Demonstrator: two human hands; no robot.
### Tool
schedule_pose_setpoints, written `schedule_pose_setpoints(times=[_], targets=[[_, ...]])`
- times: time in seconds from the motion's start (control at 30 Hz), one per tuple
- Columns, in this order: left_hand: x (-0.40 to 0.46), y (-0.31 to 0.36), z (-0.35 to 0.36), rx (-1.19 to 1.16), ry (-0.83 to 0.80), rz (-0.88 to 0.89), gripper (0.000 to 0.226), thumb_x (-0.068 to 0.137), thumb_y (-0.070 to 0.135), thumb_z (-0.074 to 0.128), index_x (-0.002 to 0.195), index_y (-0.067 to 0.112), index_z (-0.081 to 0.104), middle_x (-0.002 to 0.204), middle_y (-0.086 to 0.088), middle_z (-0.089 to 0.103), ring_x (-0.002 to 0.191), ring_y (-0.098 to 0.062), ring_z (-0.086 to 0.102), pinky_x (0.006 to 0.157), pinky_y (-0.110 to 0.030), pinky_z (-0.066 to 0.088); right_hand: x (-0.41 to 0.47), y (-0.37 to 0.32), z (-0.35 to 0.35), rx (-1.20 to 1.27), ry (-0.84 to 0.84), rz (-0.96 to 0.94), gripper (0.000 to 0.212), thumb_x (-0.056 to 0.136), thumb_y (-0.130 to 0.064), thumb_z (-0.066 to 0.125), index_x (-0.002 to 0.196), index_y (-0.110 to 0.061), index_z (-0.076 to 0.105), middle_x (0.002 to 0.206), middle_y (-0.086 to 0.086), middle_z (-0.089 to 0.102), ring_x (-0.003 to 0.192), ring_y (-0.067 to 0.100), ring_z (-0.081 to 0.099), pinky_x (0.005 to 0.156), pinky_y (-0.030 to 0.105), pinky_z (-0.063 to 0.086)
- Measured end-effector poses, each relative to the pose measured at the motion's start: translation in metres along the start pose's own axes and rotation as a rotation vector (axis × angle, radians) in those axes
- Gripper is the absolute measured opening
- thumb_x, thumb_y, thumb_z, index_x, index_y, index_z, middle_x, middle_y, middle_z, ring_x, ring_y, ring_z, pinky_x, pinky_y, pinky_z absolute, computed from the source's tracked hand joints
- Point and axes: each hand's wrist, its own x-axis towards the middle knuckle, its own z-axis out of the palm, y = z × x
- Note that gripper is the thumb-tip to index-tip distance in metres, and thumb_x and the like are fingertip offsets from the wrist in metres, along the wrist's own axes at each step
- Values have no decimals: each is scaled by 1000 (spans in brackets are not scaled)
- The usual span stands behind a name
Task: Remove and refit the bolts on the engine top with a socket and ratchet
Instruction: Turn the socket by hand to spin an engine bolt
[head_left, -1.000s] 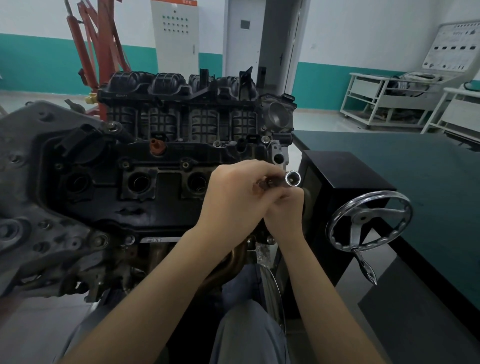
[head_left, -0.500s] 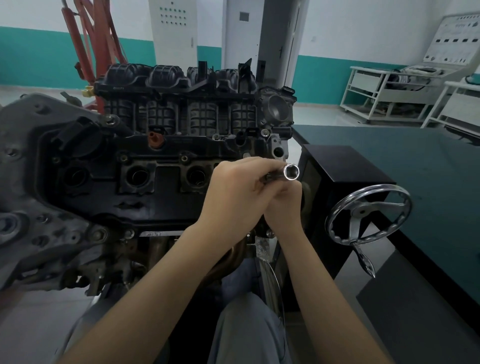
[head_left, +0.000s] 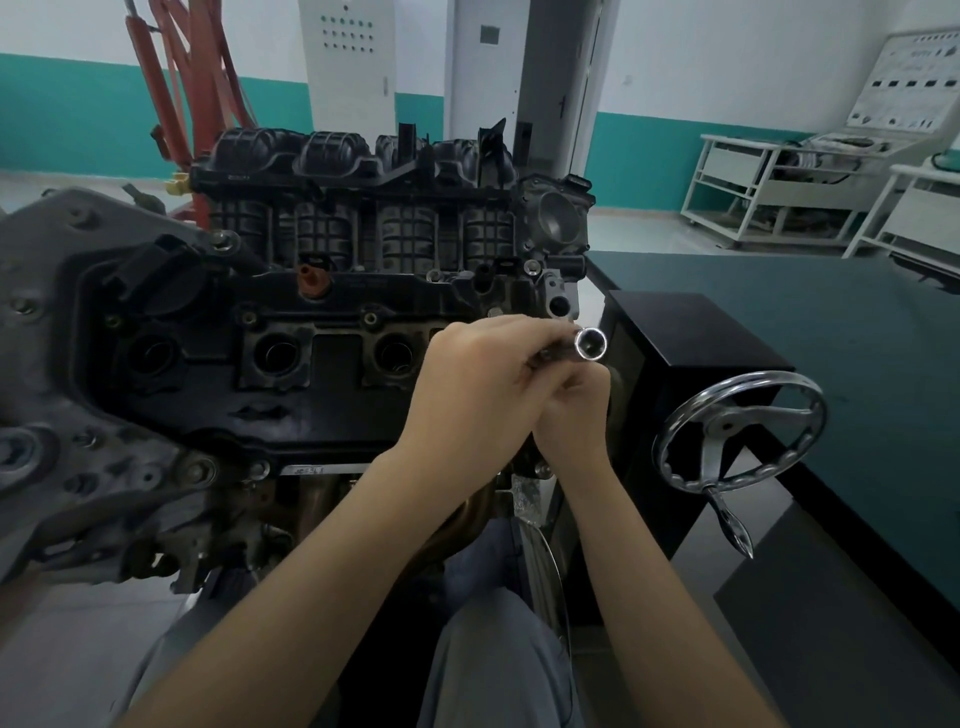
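Observation:
A black engine (head_left: 332, 322) on a stand fills the left and centre, with its valve cover and several open plug wells facing me. Small bolts (head_left: 370, 318) sit along the cover's upper edge. Both hands meet in front of the engine's right end. My left hand (head_left: 478, 384) grips a chrome socket (head_left: 590, 344) on a dark shaft, its open mouth pointing toward me. My right hand (head_left: 571, 415) is tucked under the left, its fingers curled round the lower part of the tool, which is mostly hidden. No ratchet handle shows.
A chrome handwheel (head_left: 737, 431) with a crank handle juts out at the right on a black box (head_left: 691, 338). A dark green table (head_left: 852, 364) lies beyond it. White racks stand at the far right, a red hoist frame behind the engine.
The hands and socket keep the same grip and stay in front of the engine's right end. The view has shifted slightly.

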Motion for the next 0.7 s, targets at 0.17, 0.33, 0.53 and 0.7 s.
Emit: schedule_pose_setpoints(times=[0.17,0.33,0.53,0.7], targets=[[2,0,-8,-270,-200,-96,30,85,-4,65,108,15,70,97,6,71,98,-1,66,88,-20,52,-2,2,0,16,-26,29,25,79,-16,56,66,-38,55,60,-26,60,57,-6,57,55,6,38],[3,-1,-4,-7,-14,13,19,73,3,80,91,8,75,87,-1,74,83,-10,69,80,-26,55,0,-4,0,19,-11,-10,18,78,-18,57,73,-35,61,65,-34,61,61,-12,58,55,2,39],[2,-3,-4,-99,-42,5,21,79,0,73,97,11,74,90,5,71,87,-4,67,82,-21,54,-1,2,0,44,-15,24,19,80,-13,57,75,-31,59,65,-24,62,61,-6,58,59,6,39],[3,-4,-7,-286,-191,-101,28,78,-3,73,101,14,72,91,2,73,91,-8,68,84,-30,56,-1,-1,1,-20,43,7,15,77,-26,59,71,-39,61,64,-24,63,59,-6,58,55,10,42]])
